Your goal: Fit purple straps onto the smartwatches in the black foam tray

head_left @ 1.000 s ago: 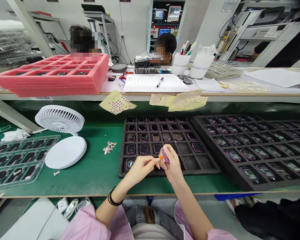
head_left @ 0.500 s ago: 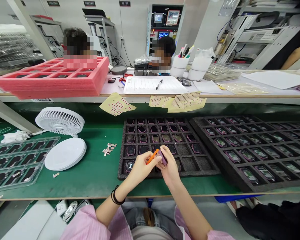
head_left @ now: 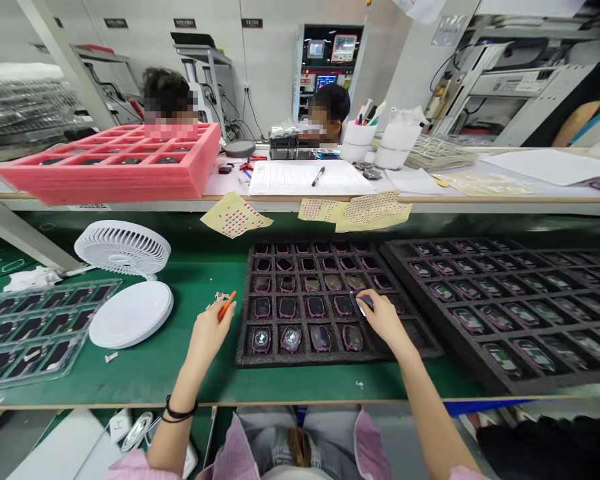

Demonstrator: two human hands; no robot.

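My left hand pinches an orange tool over the green mat, beside a small pile of pale scraps. My right hand is at the right part of a dark foam tray, its fingers closed on a dark watch piece at a compartment in the second row from the front. Purple-rimmed watch pieces lie in the tray's other compartments; two in the front row, such as the watch with a lit face, show white dials.
A second foam tray stands right. At left are a white fan and a clear plastic tray. The raised shelf holds a pink foam tray, papers and pen cups. Two people sit behind it; another person's arm shows at far right.
My hands have moved apart: the left went left with the orange tool, the right went right to the tray with the watch piece. The front-row watches are now uncovered.
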